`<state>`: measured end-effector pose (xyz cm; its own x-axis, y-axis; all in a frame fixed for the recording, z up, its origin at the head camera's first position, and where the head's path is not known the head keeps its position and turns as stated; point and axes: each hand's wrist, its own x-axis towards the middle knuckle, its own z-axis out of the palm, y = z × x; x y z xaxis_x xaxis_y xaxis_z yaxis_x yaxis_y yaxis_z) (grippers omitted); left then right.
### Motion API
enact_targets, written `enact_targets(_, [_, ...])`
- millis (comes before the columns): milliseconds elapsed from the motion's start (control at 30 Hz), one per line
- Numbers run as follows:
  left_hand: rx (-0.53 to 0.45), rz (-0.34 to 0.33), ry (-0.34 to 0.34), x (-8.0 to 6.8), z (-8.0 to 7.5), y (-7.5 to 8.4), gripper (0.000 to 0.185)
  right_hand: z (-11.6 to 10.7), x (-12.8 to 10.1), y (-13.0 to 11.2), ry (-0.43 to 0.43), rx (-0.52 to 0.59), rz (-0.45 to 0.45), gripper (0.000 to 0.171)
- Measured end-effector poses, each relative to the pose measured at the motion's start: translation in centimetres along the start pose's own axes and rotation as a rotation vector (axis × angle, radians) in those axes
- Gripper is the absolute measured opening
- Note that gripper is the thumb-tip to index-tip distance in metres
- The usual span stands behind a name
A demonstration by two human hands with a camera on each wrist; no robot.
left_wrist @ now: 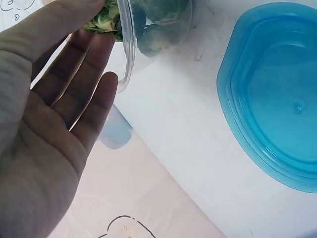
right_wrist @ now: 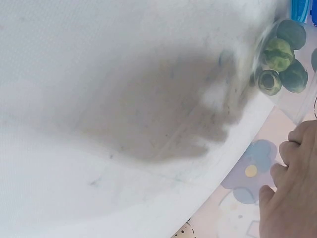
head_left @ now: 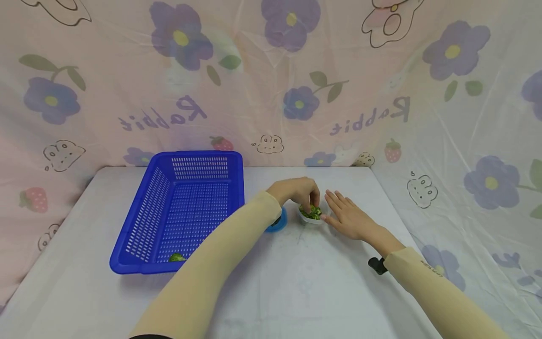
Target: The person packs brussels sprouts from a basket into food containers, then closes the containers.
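Flowered sheet [head_left: 254, 70] at the back and on both sides, printed with rabbits and strawberries; white table [head_left: 292, 292] before it. On the left, a blue basket [head_left: 199, 202] with slotted walls and a lone sprout [head_left: 176, 257] at the near end, just beside the left sleeve [head_left: 220, 259]. Right of centre, a clear bowl [head_left: 311, 221] with green sprouts [head_left: 312, 213] heaped inside. Over it, left hand [head_left: 298, 190], fingers pointing down, pinching a leafy sprout [left_wrist: 106, 22] between thumb and fingertips at the bowl's opening. Just to the bowl's right, right hand [head_left: 349, 221], back upward, fingers straight and spread, released; thumb tip at the rim, though cannot tell whether touching. Between basket and bowl, a blue dish [head_left: 279, 225], partly hidden by the left arm in the head view. At the right wrist, a black device [head_left: 376, 265] next to the right sleeve [head_left: 432, 282].
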<state>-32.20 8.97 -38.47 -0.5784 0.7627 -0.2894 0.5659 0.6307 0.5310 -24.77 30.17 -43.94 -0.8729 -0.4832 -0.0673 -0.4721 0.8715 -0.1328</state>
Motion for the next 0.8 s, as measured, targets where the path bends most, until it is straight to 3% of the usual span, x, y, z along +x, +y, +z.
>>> enact_targets(333, [-0.001,-0.005,-0.016,-0.4,-0.5,0.2,0.028,-0.2,0.2,-0.3,-0.007,0.003,-0.004,0.073])
enact_targets(500, [0.029,0.013,-0.004,-0.9,-1.2,0.5,0.021,-0.3,0.2,-0.3,-0.017,-0.009,-0.002,0.075])
enact_targets(800, [0.101,0.095,0.060,-3.2,-3.3,1.0,0.018,-0.2,-0.1,-0.2,-0.018,0.002,0.006,0.078])
